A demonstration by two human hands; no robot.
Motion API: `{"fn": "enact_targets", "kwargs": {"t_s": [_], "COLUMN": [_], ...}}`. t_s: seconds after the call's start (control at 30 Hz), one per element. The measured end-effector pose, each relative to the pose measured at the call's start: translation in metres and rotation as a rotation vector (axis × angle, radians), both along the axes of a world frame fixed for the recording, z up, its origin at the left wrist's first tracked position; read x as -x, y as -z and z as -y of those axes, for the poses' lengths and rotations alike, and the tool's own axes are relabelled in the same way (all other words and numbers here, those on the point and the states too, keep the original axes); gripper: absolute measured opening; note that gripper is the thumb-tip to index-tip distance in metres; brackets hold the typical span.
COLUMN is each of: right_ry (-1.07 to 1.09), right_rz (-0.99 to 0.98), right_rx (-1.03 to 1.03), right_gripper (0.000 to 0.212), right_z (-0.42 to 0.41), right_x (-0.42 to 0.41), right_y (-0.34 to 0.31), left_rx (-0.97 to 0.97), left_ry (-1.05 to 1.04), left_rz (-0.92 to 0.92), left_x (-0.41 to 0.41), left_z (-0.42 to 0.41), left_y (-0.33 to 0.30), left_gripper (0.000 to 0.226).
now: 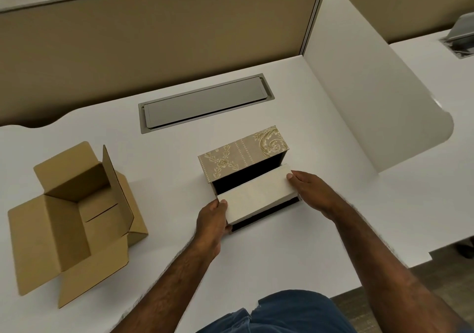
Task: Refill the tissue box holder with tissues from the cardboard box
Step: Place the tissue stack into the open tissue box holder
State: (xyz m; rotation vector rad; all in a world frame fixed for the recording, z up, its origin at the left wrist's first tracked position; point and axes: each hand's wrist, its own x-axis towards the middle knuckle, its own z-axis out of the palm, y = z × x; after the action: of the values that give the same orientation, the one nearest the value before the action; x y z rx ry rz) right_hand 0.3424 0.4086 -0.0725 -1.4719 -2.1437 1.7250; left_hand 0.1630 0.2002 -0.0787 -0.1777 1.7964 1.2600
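While each hand, left [213,220] and right [311,191], grips the tissue stack [256,195], holder [243,153] interior stays dark.

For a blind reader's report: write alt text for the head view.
Both hands, left hand and right hand, hold a cream rectangular tissue pack by its ends at the open, dark-lined, gold-patterned tissue box holder on a white desk. An open brown cardboard box sits left.

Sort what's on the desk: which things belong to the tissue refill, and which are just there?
Job: tissue stack, held by left hand and right hand; patterned holder, open; cardboard box, open.
Not job: cable hatch, white divider.
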Motion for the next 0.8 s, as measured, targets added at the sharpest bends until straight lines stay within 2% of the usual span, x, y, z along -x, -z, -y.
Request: {"fn": "enact_targets", "kwargs": {"t_s": [0.07, 0.33, 0.57, 0.8], "right_ry": [-0.003, -0.021, 0.017, 0.028], "right_rz": [0.003, 0.079, 0.052, 0.073], "right_rx": [-0.001, -0.102, -0.095, -0.107], "right_gripper": [0.028, 0.046, 0.046, 0.048], "right_z": [0.004, 0.02, 0.022, 0.024], "right_x": [0.0, 0.006, 0.006, 0.006], "right_y": [-0.002, 0.002, 0.0, 0.001], "left_rx": [0.01, 0.033, 0.095, 0.095], "left_ry": [0.002, 0.038, 0.097, 0.133], "left_rz": [-0.01, -0.09, -0.228, -0.27], "left_x": [0.0, -0.003, -0.005, -0.003], "left_z": [0.0, 0.001, 0.0, 0.003], "left_y": [-0.001, -0.003, -0.003, 0.0], "left_gripper": [0.021, 0.025, 0.037, 0.035]}}
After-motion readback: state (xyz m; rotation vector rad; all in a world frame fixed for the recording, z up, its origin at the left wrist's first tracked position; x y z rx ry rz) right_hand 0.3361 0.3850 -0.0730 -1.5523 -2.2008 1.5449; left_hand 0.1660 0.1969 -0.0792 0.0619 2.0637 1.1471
